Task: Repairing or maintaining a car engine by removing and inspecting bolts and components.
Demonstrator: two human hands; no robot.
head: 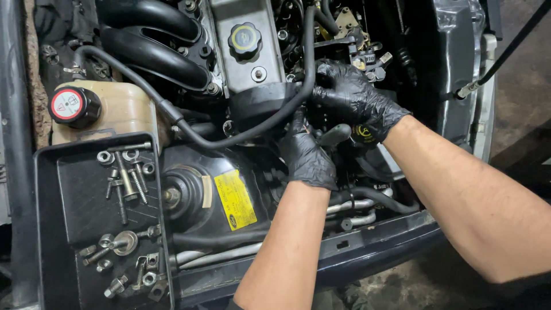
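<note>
Gripping a green-handled tool (336,135), your right hand (353,100) is clenched; your left hand (307,155) presses beside it, grip hidden, under the black hose (258,123).

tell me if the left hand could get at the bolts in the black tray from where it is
Probably yes. The bolts lie loose in the open black tray, uncovered, left of the left hand. That hand is now down among engine parts beside the right hand, so it must pull out first.

bolt tray (51,229), coolant tank (123,109), oil cap (244,40)
</note>
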